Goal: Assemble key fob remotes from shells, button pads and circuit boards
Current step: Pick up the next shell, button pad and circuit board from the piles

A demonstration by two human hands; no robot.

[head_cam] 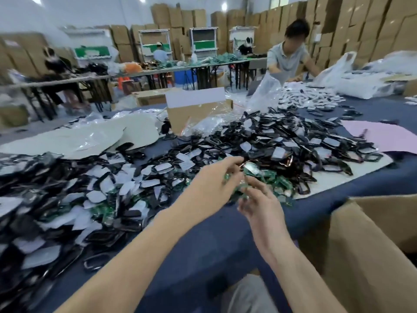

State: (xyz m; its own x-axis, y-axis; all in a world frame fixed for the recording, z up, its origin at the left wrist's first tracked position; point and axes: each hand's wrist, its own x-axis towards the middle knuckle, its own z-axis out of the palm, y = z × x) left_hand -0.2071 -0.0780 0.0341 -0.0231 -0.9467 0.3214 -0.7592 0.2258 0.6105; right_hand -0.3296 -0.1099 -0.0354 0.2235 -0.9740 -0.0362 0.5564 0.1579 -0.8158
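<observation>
Both hands hover over a small heap of green circuit boards [274, 180] on the blue table. My left hand [214, 184] pinches a green circuit board [249, 167] between thumb and fingertips. My right hand [259, 204] is just below it, fingers loosely curled near the boards; motion blur hides whether it holds one. A big pile of black shells with white button pads [282, 141] lies behind the boards. A second pile of shells and pads [79, 195] spreads across the left of the table.
An open cardboard box [370, 249] stands at the front right edge. Another box [196, 109] and clear plastic bags [266, 96] sit behind the piles. A pink sheet [381, 134] lies at right. A person [288, 55] works across the table.
</observation>
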